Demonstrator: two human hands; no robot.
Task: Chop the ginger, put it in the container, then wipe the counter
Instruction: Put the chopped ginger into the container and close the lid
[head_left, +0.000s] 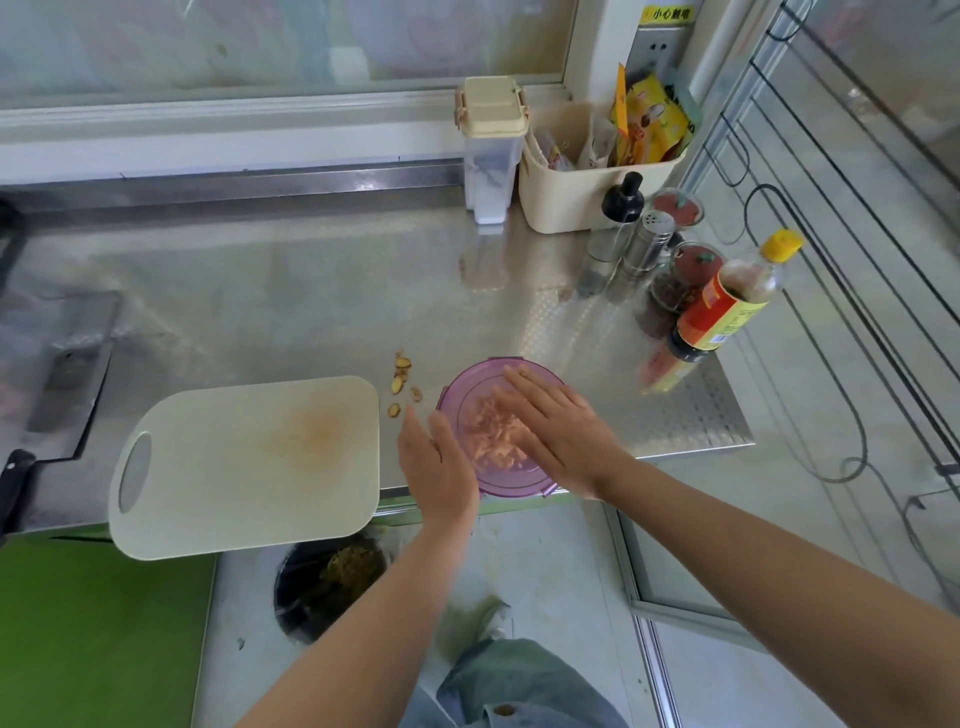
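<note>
A round purple container sits at the front edge of the steel counter, with chopped ginger inside it. My right hand lies flat over the container, fingers straight and pointing left. My left hand is held edge-up with straight fingers, at the container's left rim. Neither hand holds anything. A few ginger peel scraps lie on the counter between the container and the white cutting board, which bears a yellowish stain and overhangs the front edge.
A knife handle shows at the far left edge. Seasoning jars, a shaker and a sauce bottle stand at the right, with a cream bin and a lidded box behind. A black waste bin stands on the floor below.
</note>
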